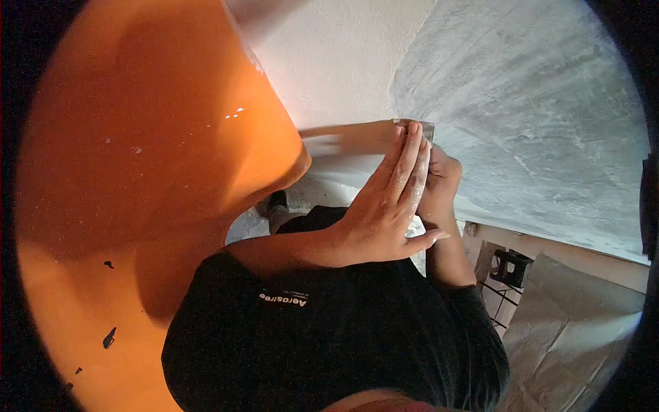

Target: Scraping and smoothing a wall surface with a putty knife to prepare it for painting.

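Observation:
My left hand reaches across my body with its fingers stretched out nearly flat and the thumb apart. White residue dots its back and fingers. Its fingertips lie against a flat, grey-brown blade-like tool, of which only the upper end shows. Behind the left fingers, my right hand is curled closed around the lower part of this tool. The left hand hides most of the tool, so its handle cannot be made out. Just beyond both hands is the wall, with a smeared grey coat on the right and a pale surface on the left.
A large orange surface with chips and white specks fills the left side, its edge close to my left forearm. A brownish ledge-like strip runs behind my hands. At the lower right are a black object, a dark wire rack and a creased grey sheet.

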Motion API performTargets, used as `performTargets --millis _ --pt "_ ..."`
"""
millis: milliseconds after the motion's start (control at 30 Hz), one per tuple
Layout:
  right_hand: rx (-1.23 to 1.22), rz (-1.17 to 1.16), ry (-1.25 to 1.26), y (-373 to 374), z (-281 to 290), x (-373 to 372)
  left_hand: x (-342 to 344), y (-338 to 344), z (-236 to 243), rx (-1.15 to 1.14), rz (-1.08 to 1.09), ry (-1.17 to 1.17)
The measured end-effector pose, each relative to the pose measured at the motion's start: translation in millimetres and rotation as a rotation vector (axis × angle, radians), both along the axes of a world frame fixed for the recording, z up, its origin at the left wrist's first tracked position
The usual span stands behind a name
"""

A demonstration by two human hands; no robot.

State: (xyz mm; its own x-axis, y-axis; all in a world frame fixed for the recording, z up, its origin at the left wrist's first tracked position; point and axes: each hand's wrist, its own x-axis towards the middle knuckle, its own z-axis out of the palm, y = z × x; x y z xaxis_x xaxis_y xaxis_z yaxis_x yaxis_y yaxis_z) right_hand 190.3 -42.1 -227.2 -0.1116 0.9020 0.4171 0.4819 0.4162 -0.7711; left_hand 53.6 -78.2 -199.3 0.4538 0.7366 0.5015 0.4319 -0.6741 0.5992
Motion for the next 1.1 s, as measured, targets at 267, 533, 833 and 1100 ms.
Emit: performTargets --millis 267,533,833,1100 --pt "-0.019 -0.007 0.148 -2 0 -12 -1 2 3 0.003 0.034 0.047" --pt "0.026 0.033 0.247 -4 0 -25 -4 3 0 0.040 0.062 0.040" --pt "-0.010 0.037 0.517 3 -9 -43 -15 8 13 0.088 0.091 0.140" --pt "-0.025 0.019 0.606 1 -5 -57 -25 11 28 0.104 0.073 0.237"
